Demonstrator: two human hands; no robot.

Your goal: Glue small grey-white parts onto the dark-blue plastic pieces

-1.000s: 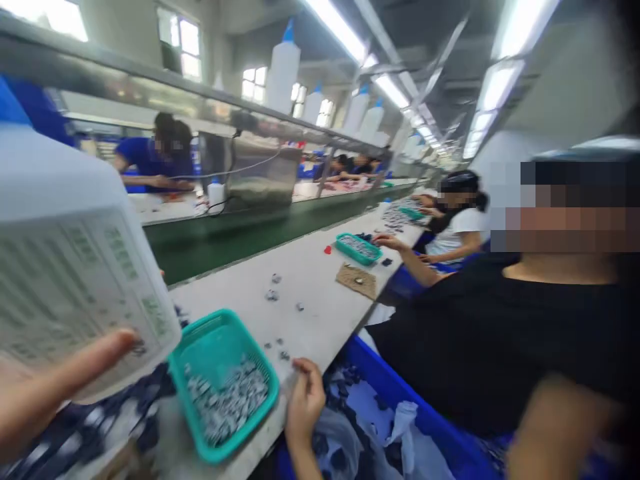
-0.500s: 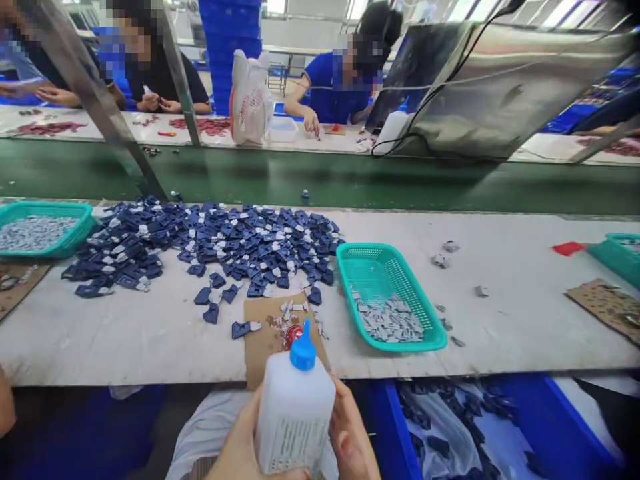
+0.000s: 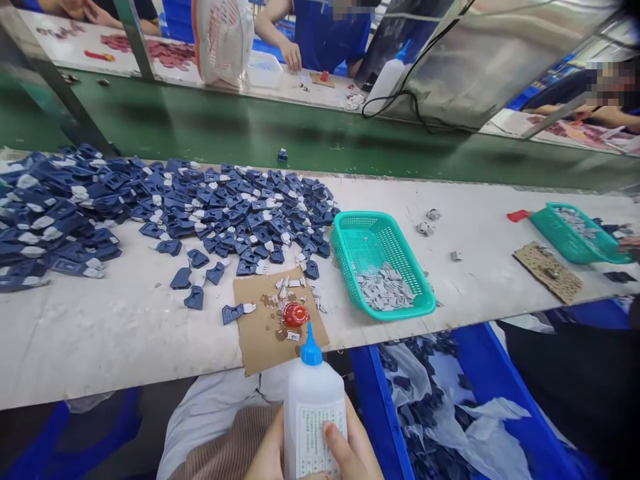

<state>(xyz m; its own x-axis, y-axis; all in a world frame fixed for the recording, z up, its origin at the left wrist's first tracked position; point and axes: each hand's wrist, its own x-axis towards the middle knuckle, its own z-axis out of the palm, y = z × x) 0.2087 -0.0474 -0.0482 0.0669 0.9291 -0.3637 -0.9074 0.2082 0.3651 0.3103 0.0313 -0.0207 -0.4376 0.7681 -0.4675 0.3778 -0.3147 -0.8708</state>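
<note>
A white squeeze bottle (image 3: 315,393) with a blue pointed nozzle stands upright at the bottom middle, its printed label facing me. My left hand (image 3: 269,445) wraps the bottle's left side, and my right hand (image 3: 356,445) closes round the right side with its thumb across the label. Just beyond the nozzle tip lies a piece of cardboard (image 3: 255,350) with wet spots. On it are a small red cap-like thing (image 3: 295,314) and several light grey pieces (image 3: 294,283). One dark blue part (image 3: 233,313) with a white tip rests at the cardboard's left edge.
A large heap of dark blue parts (image 3: 235,207) covers the table's left. Right of the cardboard sits a green basket (image 3: 425,297) of grey pieces. Below the edge stands a blue bin (image 3: 480,373) with dark parts and plastic. Across the green strip (image 3: 200,120), a person in blue (image 3: 320,33) works.
The bottle, still in both hands, has turned so its label faces me more, and my right thumb now lies on the label. The camera view has shifted downward and tilted.
</note>
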